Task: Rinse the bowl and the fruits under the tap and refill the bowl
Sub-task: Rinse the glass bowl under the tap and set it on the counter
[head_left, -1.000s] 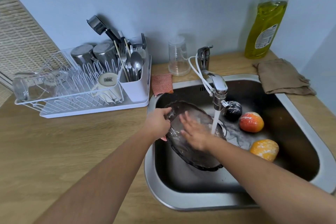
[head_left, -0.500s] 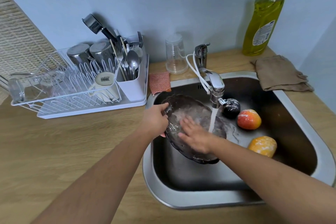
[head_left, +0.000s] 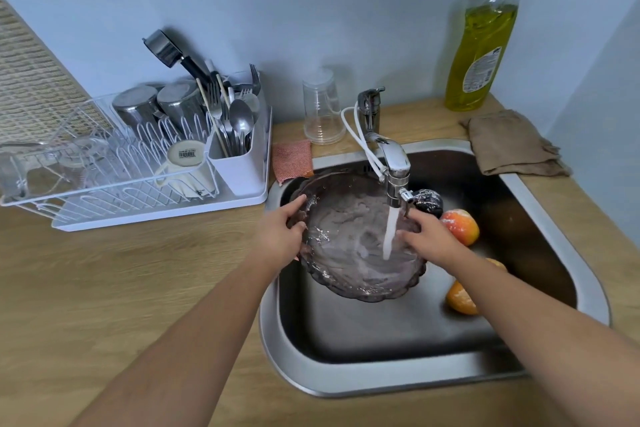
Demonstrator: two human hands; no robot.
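A dark scalloped glass bowl [head_left: 349,253] is held over the steel sink [head_left: 381,381], its inside filling from the running tap [head_left: 393,166]. My left hand [head_left: 282,230] grips the bowl's left rim. My right hand [head_left: 431,236] rests on the bowl's right side beside the stream, fingers spread. In the basin to the right lie a dark fruit [head_left: 427,201], a red-orange fruit [head_left: 460,225] and an orange fruit [head_left: 462,298] partly hidden by my right forearm.
A white dish rack [head_left: 138,166] with cups and cutlery stands on the wooden counter at left. A pink sponge [head_left: 292,158], an upturned clear cup [head_left: 322,111], a yellow soap bottle [head_left: 483,38] and a brown cloth [head_left: 512,142] sit behind the sink.
My right hand has slid from the middle of the bowl to its right rim. The bowl now lies flatter under the stream, with water pooled inside.
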